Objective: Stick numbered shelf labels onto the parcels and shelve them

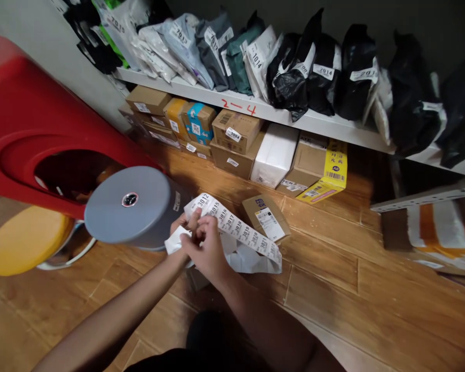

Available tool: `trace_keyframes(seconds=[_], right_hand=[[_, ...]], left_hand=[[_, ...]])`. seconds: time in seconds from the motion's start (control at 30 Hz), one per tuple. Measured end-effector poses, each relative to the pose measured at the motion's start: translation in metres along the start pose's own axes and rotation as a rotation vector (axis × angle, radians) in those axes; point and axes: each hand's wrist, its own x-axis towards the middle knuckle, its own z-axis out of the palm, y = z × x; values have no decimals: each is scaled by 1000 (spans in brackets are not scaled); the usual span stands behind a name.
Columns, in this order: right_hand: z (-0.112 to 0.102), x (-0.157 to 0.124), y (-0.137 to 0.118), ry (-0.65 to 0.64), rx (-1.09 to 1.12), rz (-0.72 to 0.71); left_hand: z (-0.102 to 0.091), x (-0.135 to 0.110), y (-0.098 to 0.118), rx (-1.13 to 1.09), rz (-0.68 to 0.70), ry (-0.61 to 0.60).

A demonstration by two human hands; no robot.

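Both hands meet low in the middle of the view on a white strip of numbered labels [240, 230] that runs off to the right. My right hand [205, 248] pinches the strip's near end between thumb and fingers. My left hand [183, 223] is mostly hidden behind the right one; its fingertips close on the same end of the strip, beside a loose white backing sheet [174, 242]. A small cardboard box [266, 217] with a printed label lies on the floor just past the strip.
A grey round stool top [129, 204] stands left of my hands, with a red plastic stool [27, 119] and a yellow seat [23, 238] beyond. A white shelf [256, 109] marked "2-4" carries numbered parcel bags; boxes sit under it on the wooden floor [333, 268].
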Motion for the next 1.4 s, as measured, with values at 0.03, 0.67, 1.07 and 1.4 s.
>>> trace_keyframes(seconds=[0.03, 0.67, 1.07, 1.4], right_hand=[[-2, -4, -7, -48, 6, -9], [-37, 10, -55, -177, -4, -56], [-48, 7, -28, -207, 15, -34], [-61, -87, 98, -184, 49, 507]], left_hand=[[-3, -1, 7, -32, 22, 50], [-68, -38, 84, 48, -27, -342], [-62, -36, 57, 125, -25, -360], [-91, -61, -107, 457, -162, -588]])
